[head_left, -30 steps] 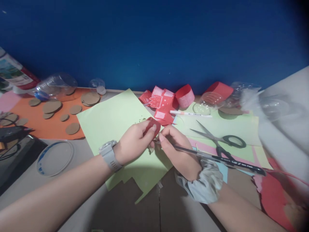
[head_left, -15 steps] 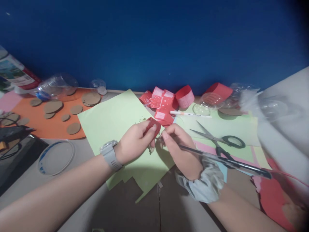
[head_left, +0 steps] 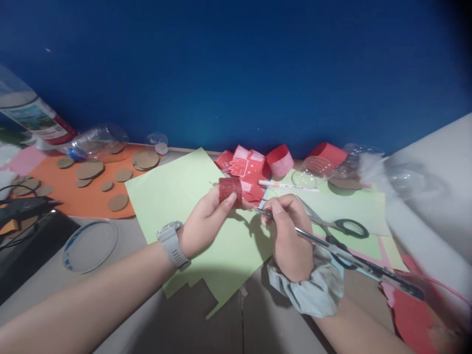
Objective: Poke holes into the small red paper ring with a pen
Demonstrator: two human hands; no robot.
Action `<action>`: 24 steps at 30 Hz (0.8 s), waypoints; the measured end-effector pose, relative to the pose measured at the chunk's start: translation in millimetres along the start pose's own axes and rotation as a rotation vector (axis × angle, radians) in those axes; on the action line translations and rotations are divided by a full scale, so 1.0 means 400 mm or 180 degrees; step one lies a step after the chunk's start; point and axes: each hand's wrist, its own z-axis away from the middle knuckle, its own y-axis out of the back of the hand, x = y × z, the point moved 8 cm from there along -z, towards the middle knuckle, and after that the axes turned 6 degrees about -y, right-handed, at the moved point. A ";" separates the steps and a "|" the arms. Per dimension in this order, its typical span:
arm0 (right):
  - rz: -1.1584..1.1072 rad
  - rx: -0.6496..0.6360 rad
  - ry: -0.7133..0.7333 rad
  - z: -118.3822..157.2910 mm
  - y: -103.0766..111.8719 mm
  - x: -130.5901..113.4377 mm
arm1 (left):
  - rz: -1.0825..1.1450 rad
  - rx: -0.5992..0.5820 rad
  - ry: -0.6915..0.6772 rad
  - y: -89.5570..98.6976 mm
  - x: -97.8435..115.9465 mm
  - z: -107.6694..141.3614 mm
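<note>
My left hand (head_left: pixel 208 216), a grey watch at its wrist, is closed round a small dark red roll (head_left: pixel 230 192) with a woven-looking surface. Its thumb presses on the near side. In my right hand (head_left: pixel 289 231) is a long slim utility knife (head_left: pixel 328 244), silver with black parts, its thin tip pointing left. That tip lies just right of the left fingertips; whether it touches anything I cannot tell. Both hands are over a light green paper sheet (head_left: pixel 214 246) with a jagged near edge. Black-handled scissors (head_left: pixel 350 228) lie partly behind the right hand and the knife.
Red and pink paper pieces (head_left: pixel 250 162) and a white marker (head_left: pixel 285 186) lie behind the hands. Cardboard discs (head_left: pixel 90 169) rest on orange paper (head_left: pixel 106 209) at left, near a clear plastic bottle (head_left: pixel 99 140) and a tape ring (head_left: pixel 88 246). A blue panel (head_left: pixel 236 73) rises behind.
The red roll has turned to show its side more fully. My right hand and the knife have drawn back to the right, away from the left hand. The view has shifted slightly.
</note>
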 end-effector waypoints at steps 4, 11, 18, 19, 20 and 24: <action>0.0097 0.0045 0.0069 0.003 -0.001 -0.005 | -0.0041 0.0051 0.0304 0.001 -0.017 0.004; 0.0228 -0.0276 0.0005 0.012 -0.018 -0.001 | -0.0456 -0.0124 0.0394 -0.002 -0.018 0.010; 0.0266 -0.0292 0.0210 0.014 -0.020 -0.011 | -0.0538 0.0160 -0.0274 0.011 0.025 0.006; 0.0218 -0.0251 0.0220 0.013 -0.017 -0.012 | -0.0522 0.0201 -0.0427 0.011 0.035 0.005; 0.0163 -0.0214 0.0220 0.013 -0.015 -0.012 | -0.0491 0.0213 -0.0508 0.010 0.040 0.004; 0.0051 -0.0132 0.0211 0.015 -0.012 -0.016 | -0.0301 0.0147 -0.0277 0.003 0.026 0.000</action>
